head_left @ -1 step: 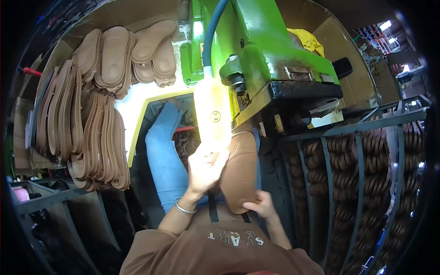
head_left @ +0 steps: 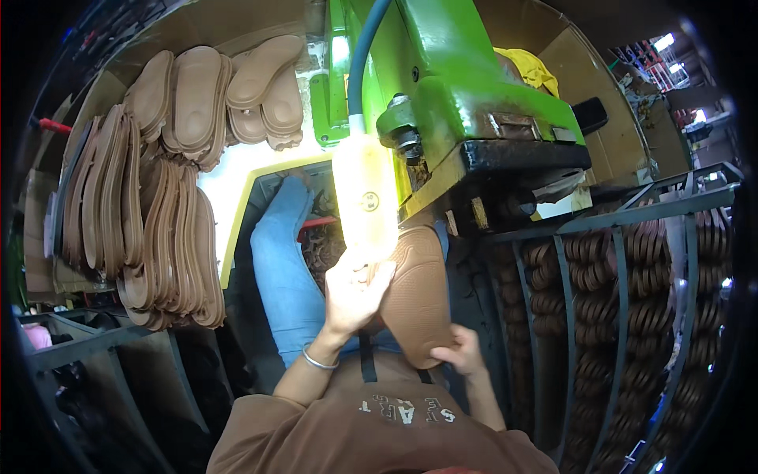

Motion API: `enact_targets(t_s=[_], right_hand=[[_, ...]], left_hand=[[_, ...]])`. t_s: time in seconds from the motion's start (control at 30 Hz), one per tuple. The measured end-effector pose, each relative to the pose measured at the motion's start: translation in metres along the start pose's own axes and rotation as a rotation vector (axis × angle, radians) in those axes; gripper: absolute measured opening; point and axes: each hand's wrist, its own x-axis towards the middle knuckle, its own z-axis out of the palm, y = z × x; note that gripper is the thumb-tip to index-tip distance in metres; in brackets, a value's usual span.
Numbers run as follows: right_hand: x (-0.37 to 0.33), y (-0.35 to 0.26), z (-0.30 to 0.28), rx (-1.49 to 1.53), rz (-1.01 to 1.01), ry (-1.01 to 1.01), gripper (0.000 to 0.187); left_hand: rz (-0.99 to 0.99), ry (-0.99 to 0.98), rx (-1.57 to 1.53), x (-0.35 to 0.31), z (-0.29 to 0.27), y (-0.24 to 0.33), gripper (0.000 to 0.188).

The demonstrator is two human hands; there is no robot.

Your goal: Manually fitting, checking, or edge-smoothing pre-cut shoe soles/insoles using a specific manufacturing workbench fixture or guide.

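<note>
A brown shoe sole with a textured face lies lengthwise over my lap, its far end close under the green machine's yellow-edged part. My left hand is closed at the sole's left edge, just below a glowing lamp; the glare washes out its fingertips. Down at the sole's near end, my right hand pinches the rounded edge, thumb on top and the other fingers partly hidden beneath.
The green machine head overhangs at the right. Stacks of brown soles stand at the left, with more lying flat behind. A metal rack full of brown soles runs along the right; another rack frame is at lower left.
My right hand has moved slightly right and up, swinging the sole's near end a little to the right. My left hand stays nearly in place.
</note>
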Motion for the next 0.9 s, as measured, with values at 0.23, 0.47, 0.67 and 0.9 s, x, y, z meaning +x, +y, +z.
enact_targets(t_s=[0.23,0.47,0.67,0.9], right_hand=[[0.013,-0.072,-0.055,0.222,-0.397,0.407,0.030],[0.076,-0.152,-0.056,0.132,-0.524,0.409,0.023],[0.118,-0.164,-0.030,-0.034,-0.573,0.241,0.023],[0.127,-0.136,0.030,-0.141,-0.603,0.085,0.023]], left_hand=[[-0.130,-0.168,-0.137,0.005,0.012,-0.006,0.037],[0.062,-0.165,0.242,0.024,0.002,0.004,0.026],[0.139,-0.206,0.105,0.041,-0.048,0.020,0.021],[0.060,-0.003,0.092,0.030,-0.121,0.030,0.024]])
